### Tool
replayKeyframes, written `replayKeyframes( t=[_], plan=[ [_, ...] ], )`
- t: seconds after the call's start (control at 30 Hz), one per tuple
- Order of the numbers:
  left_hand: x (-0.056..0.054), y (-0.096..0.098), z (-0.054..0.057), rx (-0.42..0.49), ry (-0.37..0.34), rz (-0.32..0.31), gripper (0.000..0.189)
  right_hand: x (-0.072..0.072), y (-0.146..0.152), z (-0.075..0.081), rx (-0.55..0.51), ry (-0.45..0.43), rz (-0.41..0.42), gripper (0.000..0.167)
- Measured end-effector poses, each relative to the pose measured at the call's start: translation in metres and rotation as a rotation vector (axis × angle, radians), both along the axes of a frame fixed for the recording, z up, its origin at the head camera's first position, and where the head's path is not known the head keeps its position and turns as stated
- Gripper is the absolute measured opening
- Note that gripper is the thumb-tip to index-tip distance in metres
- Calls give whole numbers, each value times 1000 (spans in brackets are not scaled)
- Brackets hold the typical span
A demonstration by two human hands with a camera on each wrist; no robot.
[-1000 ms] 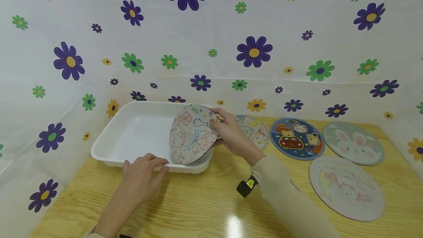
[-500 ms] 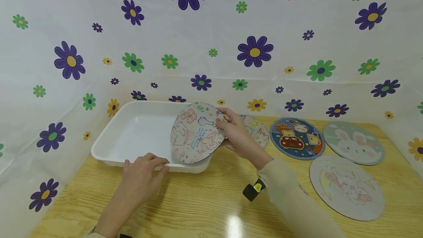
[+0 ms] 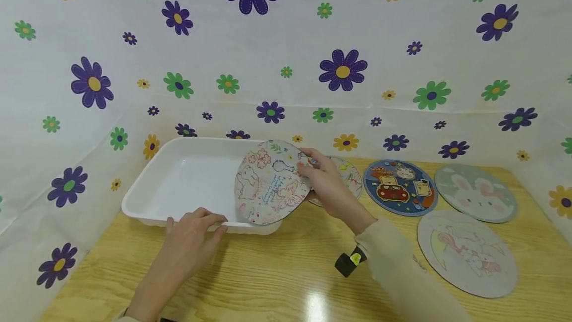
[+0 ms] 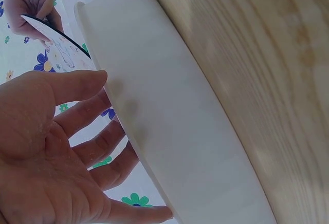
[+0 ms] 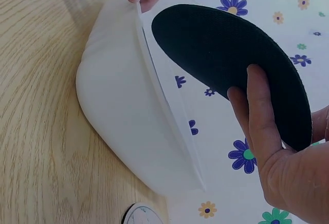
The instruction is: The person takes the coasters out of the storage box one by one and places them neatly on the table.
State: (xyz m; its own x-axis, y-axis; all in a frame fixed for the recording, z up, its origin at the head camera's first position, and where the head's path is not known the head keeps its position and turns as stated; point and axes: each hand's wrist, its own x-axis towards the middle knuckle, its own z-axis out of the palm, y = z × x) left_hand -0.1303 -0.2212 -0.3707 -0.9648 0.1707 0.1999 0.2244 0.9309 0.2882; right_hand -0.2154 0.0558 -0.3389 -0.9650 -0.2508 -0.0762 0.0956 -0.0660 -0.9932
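My right hand [image 3: 325, 183] grips the right edge of a round mouse pad [image 3: 268, 183] printed with pink and red doodles. The thumb lies on its printed face, and the right wrist view shows fingers against its black underside [image 5: 205, 44]. Tilted, the pad stands over the right end of a white plastic basin [image 3: 192, 178]. My left hand [image 3: 192, 240] holds the basin's near rim between thumb and fingers, also seen in the left wrist view, where the hand [image 4: 61, 147] meets the rim.
Right of the basin lie a floral round pad [image 3: 350, 178], partly hidden by my hand, a blue cartoon pad [image 3: 399, 188], a green bunny pad [image 3: 475, 193] and a pale pink pad [image 3: 466, 255]. A flower-print sheet [image 3: 286, 29] encloses the wooden table [image 3: 268, 277].
My right hand has moved slightly right with the mouse pad, whose printed face now shows more fully. My left hand stays on the basin rim.
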Motion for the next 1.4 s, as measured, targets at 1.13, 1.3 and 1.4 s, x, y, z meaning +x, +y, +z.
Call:
replayKeyframes(
  t=[1.13, 1.3, 1.4],
  plan=[
    [0, 0, -3, -1, -8, -5, 15, 24, 52, 5, 65, -6, 0, 46],
    [0, -1, -3, 3, -19, -2, 15, 29, 66, 6, 80, 7, -12, 46],
    [0, -1, -3, 10, -23, 0, 15, 31, 73, 5, 89, 11, -14, 46]
  ],
)
